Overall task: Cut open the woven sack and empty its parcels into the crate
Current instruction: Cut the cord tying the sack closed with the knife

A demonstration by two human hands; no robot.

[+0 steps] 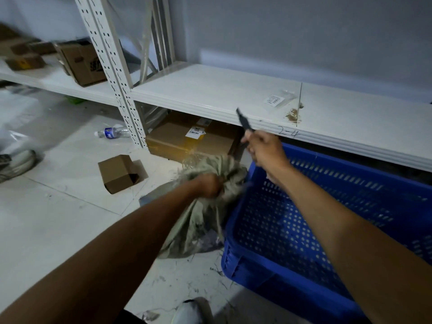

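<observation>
A grey-green woven sack (198, 220) stands on the floor against the left side of a blue perforated plastic crate (236, 242). My left hand (210, 184) is clenched on the bunched neck of the sack, whose frayed top sticks up past the fist. My right hand (264, 148) is raised above the crate's far left corner and grips a dark knife (244, 120), blade pointing up and away toward the shelf edge. No parcels show inside the crate.
A white metal shelf (233, 99) runs across behind the crate, with a small clear packet (279, 98) on it. Cardboard boxes lie under it (191, 139) and on the floor (120, 173). A water bottle (112, 132) lies by the rack post. My shoe (189, 311) is at the bottom.
</observation>
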